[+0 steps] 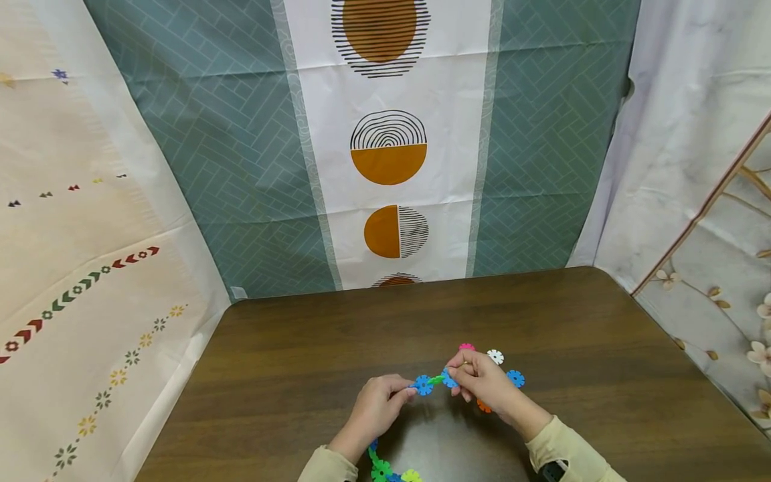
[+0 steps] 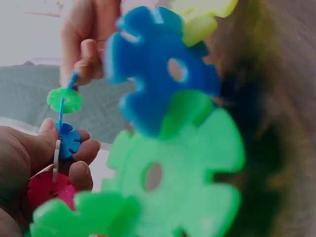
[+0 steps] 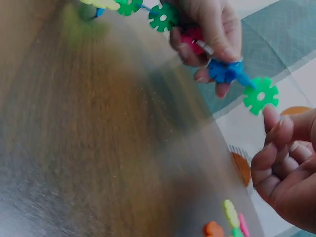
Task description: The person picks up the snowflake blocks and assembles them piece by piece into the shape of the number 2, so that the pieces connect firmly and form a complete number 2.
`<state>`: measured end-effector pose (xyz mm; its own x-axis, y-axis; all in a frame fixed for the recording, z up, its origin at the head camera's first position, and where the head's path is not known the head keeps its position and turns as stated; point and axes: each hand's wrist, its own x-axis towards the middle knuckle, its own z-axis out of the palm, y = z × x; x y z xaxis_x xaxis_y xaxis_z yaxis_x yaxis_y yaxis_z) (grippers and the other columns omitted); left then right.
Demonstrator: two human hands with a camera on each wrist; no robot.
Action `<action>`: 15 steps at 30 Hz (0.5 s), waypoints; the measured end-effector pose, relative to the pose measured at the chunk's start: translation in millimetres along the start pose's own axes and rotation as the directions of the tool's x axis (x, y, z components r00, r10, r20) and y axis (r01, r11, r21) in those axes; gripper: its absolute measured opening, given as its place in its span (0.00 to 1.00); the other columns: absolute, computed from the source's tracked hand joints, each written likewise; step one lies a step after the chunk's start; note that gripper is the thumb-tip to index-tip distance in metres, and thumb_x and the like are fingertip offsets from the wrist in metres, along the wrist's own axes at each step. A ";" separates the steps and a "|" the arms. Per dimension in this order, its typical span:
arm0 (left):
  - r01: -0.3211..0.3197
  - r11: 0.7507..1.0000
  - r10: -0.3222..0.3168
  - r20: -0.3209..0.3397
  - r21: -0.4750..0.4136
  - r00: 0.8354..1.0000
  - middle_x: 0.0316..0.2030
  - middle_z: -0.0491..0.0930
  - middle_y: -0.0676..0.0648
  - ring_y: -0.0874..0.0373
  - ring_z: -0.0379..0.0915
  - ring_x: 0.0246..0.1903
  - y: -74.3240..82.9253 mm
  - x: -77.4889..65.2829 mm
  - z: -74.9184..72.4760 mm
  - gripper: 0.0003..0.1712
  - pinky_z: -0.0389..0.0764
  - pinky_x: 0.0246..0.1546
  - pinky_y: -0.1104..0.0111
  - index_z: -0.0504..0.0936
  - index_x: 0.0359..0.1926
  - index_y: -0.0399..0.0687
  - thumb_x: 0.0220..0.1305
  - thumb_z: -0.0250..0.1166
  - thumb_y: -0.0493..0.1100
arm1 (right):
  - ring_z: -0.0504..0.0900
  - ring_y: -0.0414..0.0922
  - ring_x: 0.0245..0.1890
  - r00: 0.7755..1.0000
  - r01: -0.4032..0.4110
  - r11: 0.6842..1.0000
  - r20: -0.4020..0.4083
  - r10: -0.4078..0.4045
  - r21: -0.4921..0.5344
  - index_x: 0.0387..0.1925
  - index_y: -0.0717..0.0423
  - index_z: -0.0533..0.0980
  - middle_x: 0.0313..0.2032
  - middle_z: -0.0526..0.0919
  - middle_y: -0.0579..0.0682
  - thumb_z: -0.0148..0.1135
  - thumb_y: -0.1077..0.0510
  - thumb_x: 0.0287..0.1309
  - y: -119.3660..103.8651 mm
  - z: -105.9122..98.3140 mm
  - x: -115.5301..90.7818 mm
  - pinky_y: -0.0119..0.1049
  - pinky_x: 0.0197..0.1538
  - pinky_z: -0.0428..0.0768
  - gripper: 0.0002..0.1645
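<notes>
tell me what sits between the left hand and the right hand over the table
A short run of joined snowflake discs: a blue disc at the left hand, then a green disc reaching the right hand. Head and right wrist views show it.

Your left wrist view is mostly blurred blue and green plastic snowflake discs (image 2: 168, 148) filling the frame. The multicoloured disc chain (image 1: 385, 468) runs off the head view's bottom edge, behind your sleeve.
</notes>
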<state>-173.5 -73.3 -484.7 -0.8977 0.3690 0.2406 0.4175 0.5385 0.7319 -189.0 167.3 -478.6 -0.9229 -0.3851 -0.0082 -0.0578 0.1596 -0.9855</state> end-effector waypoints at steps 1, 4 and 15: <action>0.003 1.000 -0.003 0.000 -0.004 1.000 0.28 0.81 0.60 0.70 0.70 0.24 -0.5 -0.4 0.3 0.09 0.73 0.26 0.73 0.90 0.38 0.49 0.66 0.64 0.46 | 0.77 0.48 0.21 1.000 0.002 1.000 -0.005 -0.002 -0.009 0.40 0.67 0.72 0.22 0.78 0.64 0.57 0.60 0.68 -0.4 0.5 0.4 0.31 0.24 0.74 0.10; 0.001 1.000 -0.001 -0.010 -0.014 1.000 0.29 0.82 0.59 0.70 0.70 0.25 -1.2 -2.1 1.0 0.09 0.73 0.26 0.73 0.90 0.38 0.49 0.65 0.65 0.45 | 0.76 0.50 0.20 1.000 0.013 0.998 -0.014 -0.014 -0.054 0.39 0.65 0.73 0.22 0.78 0.64 0.58 0.60 0.68 -3.3 2.2 0.4 0.32 0.22 0.72 0.09; 0.019 0.991 -0.019 0.002 0.135 1.000 0.31 0.84 0.56 0.67 0.74 0.27 6.0 0.7 -4.6 0.09 0.75 0.27 0.70 0.89 0.41 0.51 0.66 0.64 0.46 | 0.74 0.44 0.18 0.998 -0.014 0.998 -0.062 0.010 -0.056 0.40 0.63 0.72 0.22 0.78 0.63 0.58 0.59 0.68 6.1 7.2 -1.9 0.31 0.18 0.68 0.09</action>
<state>-172.2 -73.3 -477.2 -0.9052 0.3603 0.2254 0.4160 0.6424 0.6437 -184.9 162.5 -485.7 -0.9451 -0.3267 -0.0079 -0.0663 0.2155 -0.9743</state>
